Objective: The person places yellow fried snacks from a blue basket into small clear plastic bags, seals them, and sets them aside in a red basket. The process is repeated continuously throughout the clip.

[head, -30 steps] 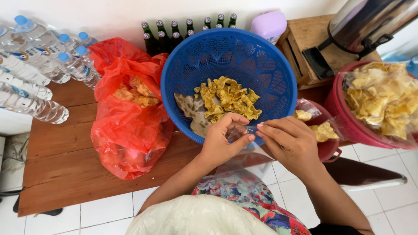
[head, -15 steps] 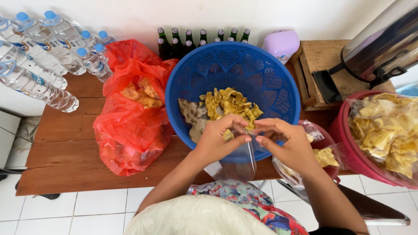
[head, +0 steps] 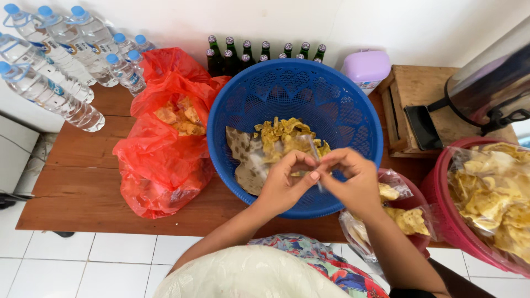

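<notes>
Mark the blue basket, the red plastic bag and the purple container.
blue basket (head: 353,96): head view, bare inner wall at upper right.
red plastic bag (head: 157,165): head view, lower front of bag.
purple container (head: 366,65): head view, lid top.

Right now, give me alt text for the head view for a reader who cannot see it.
A person's left hand and right hand pinch a small clear plastic bag over a blue basket of yellow chips. On the wooden table lie a red bag and water bottles.
</notes>
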